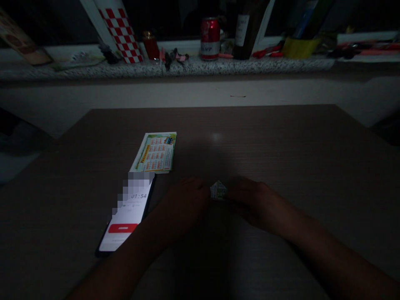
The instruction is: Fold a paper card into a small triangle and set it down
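Note:
A small folded piece of printed paper with a pointed top lies on the dark wooden table. My left hand grips its left edge, with the fingers curled. From the other side, my right hand pinches the paper's right edge. Both hands rest low over the tabletop, and the dim light hides the fingertips. Left of my left hand lies a phone with a lit screen, partly covered by my forearm. Just beyond the phone sits a stack of printed cards.
Along the back runs a speckled stone sill. On it stand a red can, a dark bottle, a red-and-white checkered tube, a small red jar and a yellow container.

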The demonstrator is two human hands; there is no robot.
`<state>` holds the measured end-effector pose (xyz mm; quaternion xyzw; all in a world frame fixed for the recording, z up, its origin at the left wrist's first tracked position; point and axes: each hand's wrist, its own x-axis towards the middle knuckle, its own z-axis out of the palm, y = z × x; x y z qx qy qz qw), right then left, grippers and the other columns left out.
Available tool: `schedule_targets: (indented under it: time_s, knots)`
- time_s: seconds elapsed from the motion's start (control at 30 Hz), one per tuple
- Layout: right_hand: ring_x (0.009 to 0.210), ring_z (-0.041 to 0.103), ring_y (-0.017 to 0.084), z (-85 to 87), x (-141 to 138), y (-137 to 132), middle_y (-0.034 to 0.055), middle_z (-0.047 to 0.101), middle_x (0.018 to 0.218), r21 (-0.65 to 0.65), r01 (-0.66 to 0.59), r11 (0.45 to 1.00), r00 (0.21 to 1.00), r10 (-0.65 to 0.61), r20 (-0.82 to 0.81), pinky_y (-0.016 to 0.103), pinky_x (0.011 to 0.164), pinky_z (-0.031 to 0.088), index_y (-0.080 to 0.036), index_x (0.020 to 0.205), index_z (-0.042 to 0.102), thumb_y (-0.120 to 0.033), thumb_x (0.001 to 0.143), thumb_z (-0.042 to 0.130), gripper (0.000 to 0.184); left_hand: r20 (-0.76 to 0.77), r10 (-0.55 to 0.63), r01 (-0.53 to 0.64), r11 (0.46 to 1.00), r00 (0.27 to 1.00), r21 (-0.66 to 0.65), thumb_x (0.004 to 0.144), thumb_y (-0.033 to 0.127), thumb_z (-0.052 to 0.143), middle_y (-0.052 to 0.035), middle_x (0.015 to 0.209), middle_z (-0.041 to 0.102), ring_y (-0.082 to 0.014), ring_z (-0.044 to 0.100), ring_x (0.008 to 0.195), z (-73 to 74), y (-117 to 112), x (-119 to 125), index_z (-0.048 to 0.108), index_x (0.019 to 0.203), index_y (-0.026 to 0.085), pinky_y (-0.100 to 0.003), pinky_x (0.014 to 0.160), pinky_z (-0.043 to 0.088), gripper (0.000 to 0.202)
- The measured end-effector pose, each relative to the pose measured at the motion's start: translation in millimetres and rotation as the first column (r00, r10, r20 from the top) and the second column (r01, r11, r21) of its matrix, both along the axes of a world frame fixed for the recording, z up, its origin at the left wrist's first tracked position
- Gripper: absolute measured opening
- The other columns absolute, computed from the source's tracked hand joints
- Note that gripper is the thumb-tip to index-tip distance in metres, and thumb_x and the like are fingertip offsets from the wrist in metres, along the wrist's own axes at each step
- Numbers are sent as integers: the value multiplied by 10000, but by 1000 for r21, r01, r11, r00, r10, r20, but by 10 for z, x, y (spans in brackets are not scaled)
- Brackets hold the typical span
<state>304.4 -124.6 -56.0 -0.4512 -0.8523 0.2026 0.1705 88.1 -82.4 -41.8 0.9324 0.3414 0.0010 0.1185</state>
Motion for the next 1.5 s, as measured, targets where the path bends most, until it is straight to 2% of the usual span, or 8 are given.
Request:
schedule_targets:
  time_s: [0.17,0.37,0.7,0.83,0.9,1.1,1.3,1.5]
  knots:
    - [779,664,168,-39,-6,27,17,722,859,25,33,999,999,-32,-42,269,686,464,-213,954,692,-116,847,622,160,45,43,-43,999,998,6,921,167,454,-61,888,621,-200,580,797,-33,0,18,618,927,164,-330,719,464,164]
    - [703,665,144,-78,-22,52,9,724,815,40,112,993,988,-107,-111,241,631,455,-215,916,700,-113,840,619,151,117,109,-102,993,987,-60,918,200,460,-72,897,623,-213,585,826,-57,1,53,617,928,146,-333,729,467,167]
    - [636,651,133,-117,-37,64,1,719,770,-52,204,978,965,-210,-159,236,586,444,-209,872,703,-136,826,627,115,169,161,-146,984,972,-100,912,184,453,-65,886,656,-204,607,819,-117,28,79,626,918,155,-336,753,477,176]
    - [618,638,130,-130,-39,73,-2,704,727,-70,225,972,957,-234,-172,231,572,436,-196,845,702,-127,812,631,104,214,155,-132,984,965,-118,906,142,452,-72,1018,674,-216,620,930,-135,37,73,616,1093,173,-350,845,472,250]
    - [617,640,129,-128,-40,80,-1,709,732,-91,225,970,954,-239,-183,227,567,438,-195,849,706,-122,809,629,114,211,138,-115,986,968,-120,902,127,459,-63,1007,674,-210,623,922,-131,39,73,615,1130,192,-336,835,472,285]
    - [662,661,144,-129,-49,96,6,732,777,-118,240,964,953,-257,-161,238,600,451,-206,866,715,-118,818,621,138,156,129,-110,986,979,-126,893,119,476,-57,911,663,-203,619,833,-129,46,84,654,1088,192,-325,768,465,274]
    - [735,671,148,-152,-53,81,3,737,842,-64,193,979,965,-201,-170,244,668,454,-223,907,706,-91,837,604,181,150,138,-116,983,979,-143,891,135,494,-50,899,662,-200,614,834,-121,55,83,662,1046,191,-318,765,455,236]
    - [689,634,126,-142,-59,54,0,697,783,-24,177,984,962,-178,-207,228,624,427,-204,858,695,-91,850,585,157,148,126,-105,984,981,-140,898,130,485,-42,910,665,-196,617,832,-114,60,90,652,1067,198,-314,762,458,248]
